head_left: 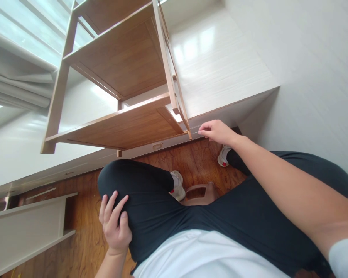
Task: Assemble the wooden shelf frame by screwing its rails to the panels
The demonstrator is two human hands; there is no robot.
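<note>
A wooden shelf rack [119, 61] with several brown panels stands tilted in view in front of me. My right hand [216, 130] is closed in a pinch on a thin metal rod [195, 133], whose far end meets the foot of the rack's near right leg [190, 135]. The fingers cover the rest of the rod, so its exact kind is hidden. Resting on my left thigh is my left hand [115, 224], its fingers spread and holding nothing.
Behind the rack runs a glossy pale ledge [217, 65] with drawers below. On the wood floor [90, 227], a white panel piece [26, 235] lies at lower left. A brown plastic stool [201, 193] shows between my legs. A grey curtain [20, 73] hangs at left.
</note>
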